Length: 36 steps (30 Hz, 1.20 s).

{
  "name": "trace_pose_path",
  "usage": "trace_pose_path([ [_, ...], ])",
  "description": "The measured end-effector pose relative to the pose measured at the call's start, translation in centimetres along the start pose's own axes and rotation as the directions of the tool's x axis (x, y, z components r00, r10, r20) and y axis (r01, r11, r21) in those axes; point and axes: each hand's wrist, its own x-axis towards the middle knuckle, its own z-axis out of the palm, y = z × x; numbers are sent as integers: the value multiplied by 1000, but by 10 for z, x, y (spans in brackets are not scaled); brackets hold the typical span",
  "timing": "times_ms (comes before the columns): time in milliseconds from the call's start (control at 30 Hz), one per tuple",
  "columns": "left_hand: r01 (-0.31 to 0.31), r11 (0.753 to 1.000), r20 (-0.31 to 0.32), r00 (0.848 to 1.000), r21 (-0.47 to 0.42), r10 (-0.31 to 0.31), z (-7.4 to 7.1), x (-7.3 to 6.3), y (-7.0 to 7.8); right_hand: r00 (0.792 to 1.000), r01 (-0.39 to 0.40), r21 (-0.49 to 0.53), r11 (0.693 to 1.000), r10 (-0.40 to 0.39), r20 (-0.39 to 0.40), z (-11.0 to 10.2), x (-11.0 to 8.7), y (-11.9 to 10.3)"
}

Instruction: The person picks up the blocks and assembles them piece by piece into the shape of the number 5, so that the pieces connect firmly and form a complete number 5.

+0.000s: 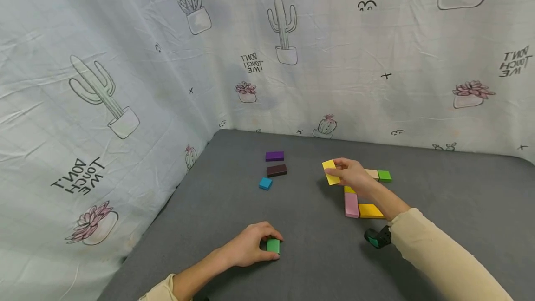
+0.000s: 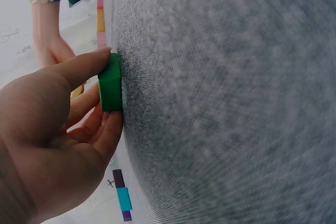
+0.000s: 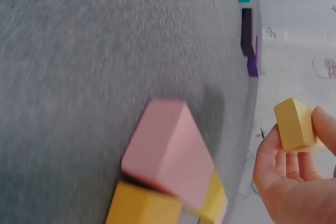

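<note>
A green block (image 1: 273, 245) stands on the grey table near the front, and my left hand (image 1: 253, 245) pinches it between thumb and fingers. In the left wrist view this green block (image 2: 110, 85) touches the table surface. Farther right, my right hand (image 1: 352, 175) holds a pale yellow block (image 1: 331, 172) up off the table, gripped between thumb and fingers. Beneath and beside that hand lie joined blocks: a pink block (image 1: 351, 205), an orange block (image 1: 371, 211), a yellow block (image 1: 349, 189), a cream block (image 1: 372, 174) and a bright green block (image 1: 385, 176). The right forearm hides part of this group.
Toward the back left of the table lie a purple block (image 1: 274, 156), a dark brown block (image 1: 277, 170) and a blue block (image 1: 265, 183). A white curtain (image 1: 347, 68) printed with cacti hangs along the table's back and left edges.
</note>
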Motion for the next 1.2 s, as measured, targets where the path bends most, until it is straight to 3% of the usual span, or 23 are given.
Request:
trace_pose_path([
  [367,5,1000,-6,1000,2,-5,1,-1,-1,1000,-24,48,999,24,-6,-32,-20,4],
  [767,14,1000,-10,1000,5,-13,2,-1,-2,997,-77,41,996,78,-28,-62,-46,25],
  [933,4,1000,-16,1000,-2,-4,2,0,-1,998,-56,1,998,56,-36,-77,-61,31],
  [1200,-2,1000,-16,1000,6,2,1,1,0,997,-42,19,999,44,-63,-104,-82,46],
])
